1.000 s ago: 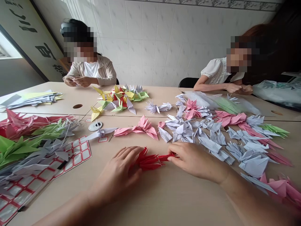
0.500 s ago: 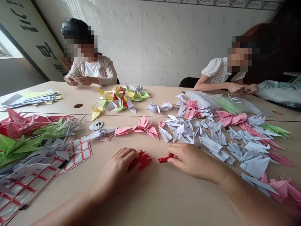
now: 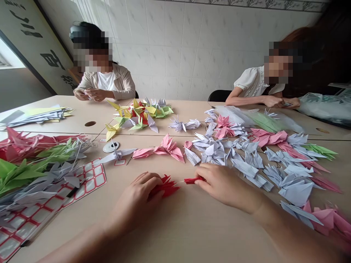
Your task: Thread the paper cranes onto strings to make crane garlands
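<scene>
My left hand point(image 3: 144, 191) is closed over a bundle of red paper cranes point(image 3: 168, 186), its fingers curled across the bundle's left part. A smaller stack of folded red paper point(image 3: 189, 180) sticks out of my right hand point(image 3: 216, 182), pinched between thumb and fingers. A thin pale thread runs across the gap between the two red pieces. Just beyond my hands lie pink paper cranes point(image 3: 169, 148) and a pale lilac crane point(image 3: 117, 155). White folded cranes point(image 3: 212, 151) lie close past my right hand.
Strung cranes point(image 3: 30, 175) and red-bordered label sheets point(image 3: 91, 177) cover the left side. Paper sheets point(image 3: 38, 116) lie farther back. Yellow and green cranes point(image 3: 139, 113) sit mid-table. Two people work across the table; a plastic bag point(image 3: 323, 104) rests at the right.
My right hand has shifted slightly up, raising its red stack a little. My left hand stays almost in place on the red bundle.
</scene>
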A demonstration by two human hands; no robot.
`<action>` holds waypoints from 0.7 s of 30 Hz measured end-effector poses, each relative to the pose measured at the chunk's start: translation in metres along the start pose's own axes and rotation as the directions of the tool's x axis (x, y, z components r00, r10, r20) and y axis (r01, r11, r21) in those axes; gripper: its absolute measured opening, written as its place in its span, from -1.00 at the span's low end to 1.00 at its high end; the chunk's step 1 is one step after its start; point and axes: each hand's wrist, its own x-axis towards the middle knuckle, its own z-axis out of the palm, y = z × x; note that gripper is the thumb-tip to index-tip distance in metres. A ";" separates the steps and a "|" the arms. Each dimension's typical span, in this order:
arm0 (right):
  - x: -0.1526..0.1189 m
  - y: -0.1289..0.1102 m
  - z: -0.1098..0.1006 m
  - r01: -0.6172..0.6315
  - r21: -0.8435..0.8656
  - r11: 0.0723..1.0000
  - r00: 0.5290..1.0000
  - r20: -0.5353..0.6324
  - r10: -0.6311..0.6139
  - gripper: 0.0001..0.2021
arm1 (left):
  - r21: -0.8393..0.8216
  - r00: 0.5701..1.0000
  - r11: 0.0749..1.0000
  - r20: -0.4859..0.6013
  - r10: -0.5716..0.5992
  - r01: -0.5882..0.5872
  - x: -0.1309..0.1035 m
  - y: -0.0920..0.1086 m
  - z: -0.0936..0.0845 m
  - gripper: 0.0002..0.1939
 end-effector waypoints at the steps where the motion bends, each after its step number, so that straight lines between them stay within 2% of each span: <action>1: 0.000 0.001 0.002 0.023 0.001 1.000 1.000 0.016 -0.023 -0.84 | -0.005 1.000 1.000 0.000 -0.008 0.008 0.000 0.000 0.000 -0.89; 7: 0.001 0.005 0.009 0.075 -0.001 0.997 0.997 0.025 -0.075 -0.83 | -0.018 0.990 0.990 -0.018 -0.139 0.139 0.000 -0.001 -0.001 -0.90; 10: 0.000 0.004 0.006 0.109 0.032 0.993 0.993 0.030 -0.110 -0.85 | -0.008 0.987 0.987 -0.024 -0.160 0.160 -0.001 -0.002 0.000 -0.90; 16: 0.001 -0.002 0.014 0.195 0.229 0.954 0.980 0.000 -0.200 -0.92 | -0.007 1.000 1.000 -0.010 -0.017 0.017 -0.002 -0.003 0.003 -0.90; 21: 0.006 -0.012 0.031 0.169 0.203 0.964 0.986 -0.025 -0.167 -0.88 | -0.003 0.998 0.998 0.018 0.065 -0.065 -0.001 0.000 0.003 -0.89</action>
